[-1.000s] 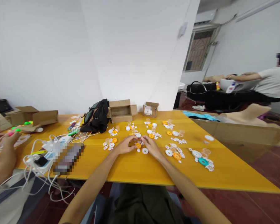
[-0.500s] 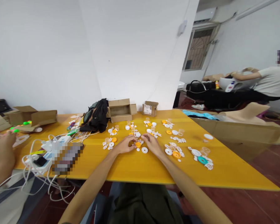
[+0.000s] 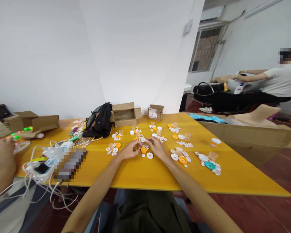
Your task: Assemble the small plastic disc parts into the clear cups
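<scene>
Left hand (image 3: 133,148): held low over the counter (image 3: 240,178), palm inward, fingers curled toward the thumb.

Right hand (image 3: 153,144): held opposite, fingers bent, tips brought near those of the left. At this size it cannot be told whether anything is pinched in either hand.

Orange wheel (image 3: 143,150): laid on the counter between the hands, just beside the left thumb. Could be knocked out of place if the thumb is swung inward.

Cutouts (image 3: 148,147): white, thin, scattered just beyond the wheel, partly covered by the fingers. Could be flicked away or overlooked, being light, flat and half hidden.

Small disc (image 3: 143,155): white, set on the near side of the wheel. Could be brushed aside by the left hand, being the smallest part lying loose there.

White ring (image 3: 149,155): laid flat to the right of the disc. Could be dragged by the right wrist if it is lowered.

Clear cup (image 3: 158,133): placed beyond the right hand, among further white parts. Could be bumped by a long reach, and is easily missed, being see-through.

Second orange wheel (image 3: 183,160): grouped with white parts right of the right hand. Parts could be mixed between groups, since near-identical shapes and colours are repeated and no dividers are set between them.
</scene>
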A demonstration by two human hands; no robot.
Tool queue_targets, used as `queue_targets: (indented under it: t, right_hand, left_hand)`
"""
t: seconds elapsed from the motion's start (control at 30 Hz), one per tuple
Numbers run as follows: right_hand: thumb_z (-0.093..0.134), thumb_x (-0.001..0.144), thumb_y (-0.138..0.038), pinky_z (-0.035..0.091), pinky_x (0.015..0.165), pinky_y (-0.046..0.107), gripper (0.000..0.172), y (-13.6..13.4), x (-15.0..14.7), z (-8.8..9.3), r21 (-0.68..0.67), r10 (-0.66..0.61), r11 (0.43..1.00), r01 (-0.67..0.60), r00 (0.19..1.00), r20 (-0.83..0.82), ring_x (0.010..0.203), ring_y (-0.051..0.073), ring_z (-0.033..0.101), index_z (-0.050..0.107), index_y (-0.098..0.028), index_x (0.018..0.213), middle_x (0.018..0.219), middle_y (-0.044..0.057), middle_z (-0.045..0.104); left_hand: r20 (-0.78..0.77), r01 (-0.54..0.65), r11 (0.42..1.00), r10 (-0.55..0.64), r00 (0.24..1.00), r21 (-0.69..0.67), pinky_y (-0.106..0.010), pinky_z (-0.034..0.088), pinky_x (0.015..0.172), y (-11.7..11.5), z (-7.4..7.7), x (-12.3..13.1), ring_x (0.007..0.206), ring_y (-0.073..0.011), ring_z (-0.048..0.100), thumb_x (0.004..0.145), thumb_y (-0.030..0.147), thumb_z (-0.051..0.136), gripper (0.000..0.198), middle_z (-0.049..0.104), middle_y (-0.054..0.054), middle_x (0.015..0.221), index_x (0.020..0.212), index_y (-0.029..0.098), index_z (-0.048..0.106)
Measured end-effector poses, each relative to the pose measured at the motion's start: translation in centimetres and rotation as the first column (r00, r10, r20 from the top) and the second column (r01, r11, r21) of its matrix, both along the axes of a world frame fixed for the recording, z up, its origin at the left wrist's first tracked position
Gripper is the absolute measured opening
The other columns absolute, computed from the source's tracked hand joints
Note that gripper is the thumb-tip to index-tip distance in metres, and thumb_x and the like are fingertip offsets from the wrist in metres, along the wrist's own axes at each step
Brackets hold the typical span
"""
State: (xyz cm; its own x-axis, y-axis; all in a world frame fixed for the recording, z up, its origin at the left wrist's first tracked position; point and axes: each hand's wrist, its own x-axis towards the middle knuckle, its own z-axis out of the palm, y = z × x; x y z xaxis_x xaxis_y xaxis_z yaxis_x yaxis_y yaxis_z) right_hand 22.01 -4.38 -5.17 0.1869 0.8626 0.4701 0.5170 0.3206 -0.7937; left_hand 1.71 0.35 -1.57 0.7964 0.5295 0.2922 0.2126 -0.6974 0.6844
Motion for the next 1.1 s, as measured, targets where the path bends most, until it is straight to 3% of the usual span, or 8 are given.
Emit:
queue_targets:
  t: [0.27, 0.37, 0.53, 0.8, 1.1]
  right_hand:
    - [0.059, 0.088, -0.038, 0.053, 0.081, 0.038, 0.016, 0.0, -0.1, -0.1, 0.089, -0.095, 0.992, 0.09, 0.994, 0.06, 0.086, 0.025, 0.063, 0.065, -0.026, 0.081, 0.086, 0.006, 0.068]
    - [0.054, 0.092, -0.036, 0.053, 0.086, 0.041, 0.014, -0.9, -0.5, 0.4, 0.138, -0.139, 0.982, 0.126, 0.986, 0.087, 0.094, 0.026, 0.062, 0.065, -0.027, 0.088, 0.095, 0.007, 0.066]
    - [0.051, 0.094, -0.03, 0.05, 0.095, 0.043, 0.013, -3.0, -1.5, 1.3, 0.194, -0.117, 0.978, 0.078, 0.974, 0.195, 0.103, 0.028, 0.06, 0.064, -0.028, 0.094, 0.102, 0.008, 0.064]
    - [0.051, 0.089, -0.018, 0.051, 0.093, 0.045, 0.019, -3.0, -0.9, 0.3, 0.135, -0.08, 0.99, 0.043, 0.956, 0.282, 0.101, 0.028, 0.06, 0.066, -0.029, 0.094, 0.101, 0.007, 0.065]
    - [0.055, 0.089, -0.022, 0.051, 0.093, 0.044, 0.014, -3.0, -0.3, 0.4, 0.108, -0.114, 0.99, 0.089, 0.963, 0.245, 0.101, 0.028, 0.062, 0.066, -0.029, 0.094, 0.102, 0.007, 0.066]
  left_hand:
    - [-0.017, 0.004, 1.0, -0.004, 1.0, 0.019, -0.034, 0.051, 0.09, 0.1, 0.3, -0.4, 0.094, -0.0207, 0.061, 0.073, 0.008, 0.057, 0.025, 0.068, -0.005, 0.099, 0.094, 0.02, 0.063]
    - [-0.016, 0.009, 0.999, -0.009, 1.0, 0.039, -0.034, 0.052, 0.088, 0.1, 0.3, -0.4, 0.091, -0.0206, 0.061, 0.074, 0.009, 0.059, 0.02, 0.068, -0.005, 0.097, 0.09, 0.02, 0.064]
    - [0.001, -0.008, 0.999, 0.008, 1.0, 0.045, -0.034, 0.052, 0.086, 0.3, 0.2, -0.4, 0.088, -0.0198, 0.061, 0.073, 0.006, 0.057, 0.02, 0.066, -0.005, 0.094, 0.086, 0.019, 0.064]
    - [-0.002, -0.015, 0.999, 0.015, 1.0, 0.04, -0.032, 0.052, 0.084, 0.7, -0.1, -0.4, 0.083, -0.0184, 0.058, 0.069, 0.006, 0.053, 0.023, 0.065, -0.003, 0.09, 0.084, 0.02, 0.065]
    - [0.01, -0.127, 0.992, 0.127, 0.992, -0.021, -0.026, 0.045, 0.069, 0.8, 0.0, -0.6, 0.07, -0.015, 0.053, 0.065, 0.005, 0.049, 0.026, 0.06, 0.001, 0.076, 0.084, 0.019, 0.061]
